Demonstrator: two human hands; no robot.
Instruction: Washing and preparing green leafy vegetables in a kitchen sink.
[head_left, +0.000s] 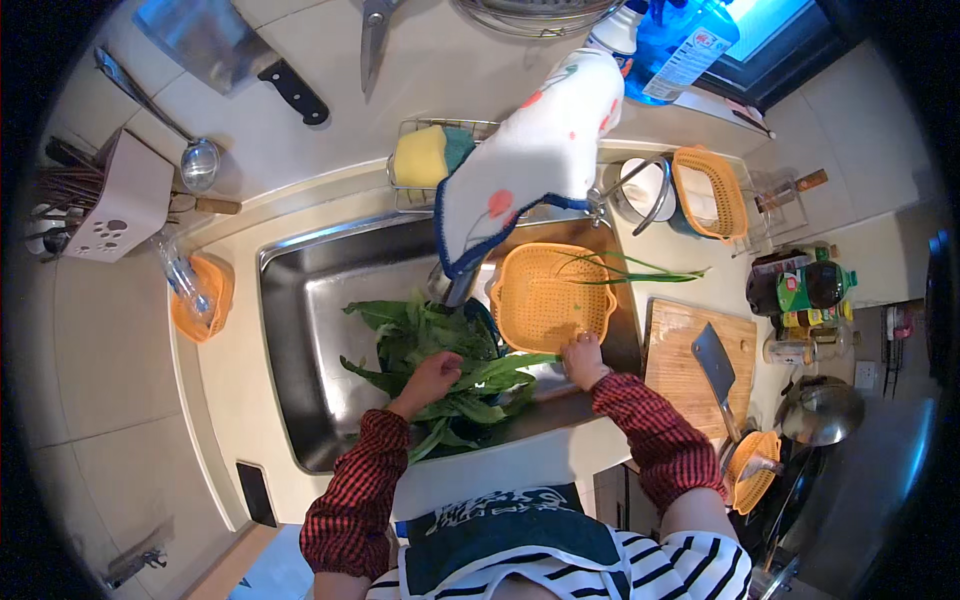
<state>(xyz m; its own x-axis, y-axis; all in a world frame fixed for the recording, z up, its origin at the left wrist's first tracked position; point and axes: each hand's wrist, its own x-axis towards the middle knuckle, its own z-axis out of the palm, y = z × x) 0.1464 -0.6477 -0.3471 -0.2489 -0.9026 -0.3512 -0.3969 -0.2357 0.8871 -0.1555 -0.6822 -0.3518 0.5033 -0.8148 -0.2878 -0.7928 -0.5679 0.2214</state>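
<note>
Long green vegetable leaves (427, 337) lie heaped in the right part of the steel sink (300, 322). Over the middle of the heap is my left hand (435, 379), fingers curled; whether it grips a leaf is unclear. My right hand (583, 360) touches the near rim of an orange plastic colander (555, 292), and a leaf's end meets its fingers. A few thin green stalks (660, 274) lie across the colander's right side and reach past the sink's edge. A cloth with a blue border (540, 142) hangs over the faucet, above the leaves. The container under the leaves is mostly hidden.
Right of the sink, a cleaver (714, 361) lies on a wooden cutting board (675, 382), with bottles (802, 289) beyond. A sponge (421, 156) sits in a wire rack behind the sink. A phone-like black object (256, 493) lies at the front left, and a small orange basket (217, 300) stands left.
</note>
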